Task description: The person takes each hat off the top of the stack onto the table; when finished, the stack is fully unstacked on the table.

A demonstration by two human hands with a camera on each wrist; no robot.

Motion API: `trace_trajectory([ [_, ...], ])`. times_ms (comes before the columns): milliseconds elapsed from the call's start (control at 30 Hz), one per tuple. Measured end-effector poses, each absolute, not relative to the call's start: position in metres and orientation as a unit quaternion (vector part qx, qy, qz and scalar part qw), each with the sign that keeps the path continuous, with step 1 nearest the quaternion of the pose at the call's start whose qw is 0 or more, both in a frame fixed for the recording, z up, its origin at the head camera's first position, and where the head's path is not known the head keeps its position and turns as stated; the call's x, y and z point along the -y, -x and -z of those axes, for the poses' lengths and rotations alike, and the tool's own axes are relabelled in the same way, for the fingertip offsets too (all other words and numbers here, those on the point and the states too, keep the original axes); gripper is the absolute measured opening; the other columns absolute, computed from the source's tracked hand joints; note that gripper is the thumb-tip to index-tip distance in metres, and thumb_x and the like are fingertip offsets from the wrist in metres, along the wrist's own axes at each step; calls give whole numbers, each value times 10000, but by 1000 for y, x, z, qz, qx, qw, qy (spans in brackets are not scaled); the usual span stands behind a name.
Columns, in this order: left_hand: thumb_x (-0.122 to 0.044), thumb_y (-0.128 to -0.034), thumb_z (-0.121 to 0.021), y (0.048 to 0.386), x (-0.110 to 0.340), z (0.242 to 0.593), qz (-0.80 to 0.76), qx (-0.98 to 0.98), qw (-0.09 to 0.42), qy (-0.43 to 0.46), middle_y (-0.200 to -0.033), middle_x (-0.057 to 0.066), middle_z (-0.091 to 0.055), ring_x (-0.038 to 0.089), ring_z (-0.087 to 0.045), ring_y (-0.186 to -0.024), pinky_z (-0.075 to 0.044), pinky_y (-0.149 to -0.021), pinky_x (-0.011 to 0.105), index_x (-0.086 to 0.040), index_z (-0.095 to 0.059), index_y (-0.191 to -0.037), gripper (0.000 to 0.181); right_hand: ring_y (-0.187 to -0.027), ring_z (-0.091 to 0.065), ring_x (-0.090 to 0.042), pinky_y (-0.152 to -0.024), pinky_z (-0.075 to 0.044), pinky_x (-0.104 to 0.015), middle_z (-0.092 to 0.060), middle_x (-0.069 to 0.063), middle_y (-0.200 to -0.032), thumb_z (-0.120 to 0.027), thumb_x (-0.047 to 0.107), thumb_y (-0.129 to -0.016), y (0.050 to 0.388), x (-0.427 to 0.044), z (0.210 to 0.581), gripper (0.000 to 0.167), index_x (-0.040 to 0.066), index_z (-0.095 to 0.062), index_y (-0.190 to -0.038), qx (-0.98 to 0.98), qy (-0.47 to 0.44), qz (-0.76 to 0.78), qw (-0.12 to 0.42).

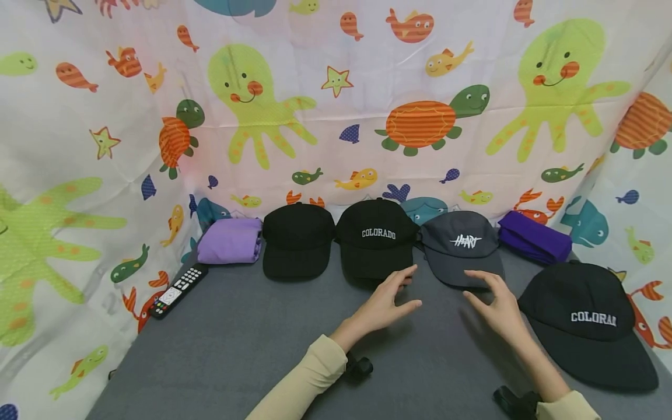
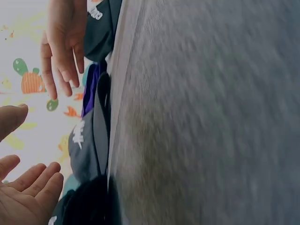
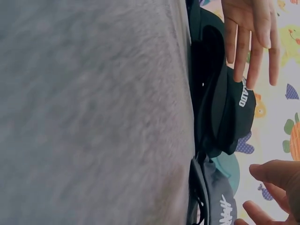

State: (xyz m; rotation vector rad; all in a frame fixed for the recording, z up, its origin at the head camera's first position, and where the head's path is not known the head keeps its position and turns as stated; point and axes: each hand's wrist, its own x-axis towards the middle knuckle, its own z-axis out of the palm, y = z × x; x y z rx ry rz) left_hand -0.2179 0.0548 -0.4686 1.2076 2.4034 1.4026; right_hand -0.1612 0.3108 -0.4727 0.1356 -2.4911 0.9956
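In the head view my left hand [image 1: 382,304] hovers over the grey surface, just in front of a black cap lettered COLORADO [image 1: 379,233]. Its fingers are extended, the thumb apart, with nothing held. My right hand [image 1: 499,306] is likewise raised in front of the dark grey cap with white lettering [image 1: 462,242], thumb and fingers spread around no object. A gap separates the two hands. Both wrist views show the palms bare, the left hand [image 2: 30,192] and the right hand [image 3: 276,187] apart from the caps.
Along the back stand a folded lilac cloth [image 1: 229,241], a plain black cap [image 1: 298,242] and a folded purple cloth [image 1: 535,236]. Another black cap [image 1: 583,321] lies at the right. A remote control [image 1: 178,290] rests by the left edge. Printed curtains [image 1: 362,52] enclose the surface.
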Motion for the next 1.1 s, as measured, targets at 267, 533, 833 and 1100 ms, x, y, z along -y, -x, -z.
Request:
trace_trajectory([
  [267,-275,-915,-593,227,-37,469,-450,-799,8,-399,-1378,31,-419,211,-472,-1209,-406,-997,267,-183,-353,-1424,570,-1145,-457,-424,-890,-377,-598,-482,-199,-1224,-692,120,-834,171,-299,469,429,71,-555,-1238,907,-49,-379,176],
  [533,-229,-911,-603,240,-20,463,-458,-809,-23,-367,-1332,51,-462,228,-510,-1162,-443,-961,297,-114,-423,-1384,519,-1151,-484,-374,-894,-415,-537,-506,-170,-1215,-675,168,-857,184,-286,469,439,74,-536,-1262,903,-70,-392,160],
  [833,-206,-904,-614,259,2,466,-439,-840,-76,-310,-1295,57,-509,223,-483,-1190,-409,-986,393,-89,-515,-1311,435,-1121,-506,-348,-882,-453,-506,-512,-189,-1245,-656,183,-874,198,-269,469,485,75,-487,-1315,885,-79,-438,137],
  [1100,-214,-898,-623,274,17,476,-445,-858,-60,-250,-1324,90,-473,251,-438,-1244,-365,-1024,434,-102,-503,-1319,452,-1142,-513,-269,-884,-473,-284,-476,-243,-1319,-611,137,-902,213,-255,466,522,41,-412,-1375,835,-88,-535,95],
])
